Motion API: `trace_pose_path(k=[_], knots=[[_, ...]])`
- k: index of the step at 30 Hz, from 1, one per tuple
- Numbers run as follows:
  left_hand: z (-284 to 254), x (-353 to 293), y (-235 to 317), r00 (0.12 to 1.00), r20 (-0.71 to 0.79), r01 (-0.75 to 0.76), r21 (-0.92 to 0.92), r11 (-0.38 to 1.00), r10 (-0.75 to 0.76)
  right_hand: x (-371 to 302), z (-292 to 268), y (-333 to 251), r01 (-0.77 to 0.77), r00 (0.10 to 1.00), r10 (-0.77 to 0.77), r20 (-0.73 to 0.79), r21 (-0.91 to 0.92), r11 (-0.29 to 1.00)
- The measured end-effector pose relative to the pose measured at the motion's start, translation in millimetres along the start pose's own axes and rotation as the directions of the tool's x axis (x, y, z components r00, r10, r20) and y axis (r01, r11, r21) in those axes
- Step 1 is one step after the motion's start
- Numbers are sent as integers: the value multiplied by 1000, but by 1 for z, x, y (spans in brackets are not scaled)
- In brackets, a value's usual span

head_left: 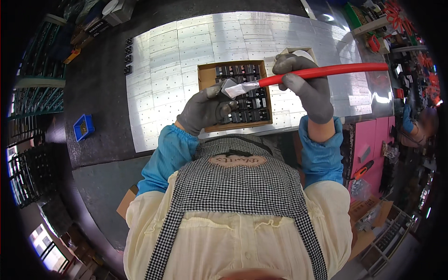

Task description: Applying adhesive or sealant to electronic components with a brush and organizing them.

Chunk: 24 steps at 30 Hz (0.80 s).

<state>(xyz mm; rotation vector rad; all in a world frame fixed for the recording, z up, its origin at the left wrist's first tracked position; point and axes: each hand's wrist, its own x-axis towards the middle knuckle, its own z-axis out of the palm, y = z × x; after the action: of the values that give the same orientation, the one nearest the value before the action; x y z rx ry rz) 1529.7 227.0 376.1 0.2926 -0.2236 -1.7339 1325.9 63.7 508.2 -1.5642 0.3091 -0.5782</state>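
My right hand (308,91), in a grey glove, is closed round the long red handle of a brush (345,69). The brush's pale, flat bristles (239,89) lie against a small grey block (227,87), or overlap it in the view. Pinched in the gloved fingers of my left hand (201,112) is that block, held above a shallow cardboard box (205,74). Rows of small black parts (251,103) fill most of the box, partly covered by my left hand and the brush.
Silvery perforated sheets (172,51) cover the table. Behind my right hand stands a pale round container (303,54). Small black parts (129,58) line the table's left edge, with a blue bin (84,127) farther left. An orange-and-black tool (363,170) lies on a pink surface (366,140) at right.
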Motion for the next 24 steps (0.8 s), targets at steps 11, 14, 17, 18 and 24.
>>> trace_pose_path(k=[11,14,17,18,24], knots=[[0,-6,2,1000,-17,16,3,1000,-16,7,5,4,8,987,-39,-153,-201,980],[-2,-5,1,999,-29,24,17,1000,-23,3,11,4,-1,1000,0,-11,-36,999],[-7,-6,4,997,-9,80,31,996,-80,7,13,8,-99,992,87,-93,-137,986],[-9,-6,5,993,16,114,49,992,-115,7,13,9,-106,989,89,-115,-150,983],[-14,-6,4,996,-31,90,70,993,-88,6,13,12,-36,999,35,-14,-79,996]])
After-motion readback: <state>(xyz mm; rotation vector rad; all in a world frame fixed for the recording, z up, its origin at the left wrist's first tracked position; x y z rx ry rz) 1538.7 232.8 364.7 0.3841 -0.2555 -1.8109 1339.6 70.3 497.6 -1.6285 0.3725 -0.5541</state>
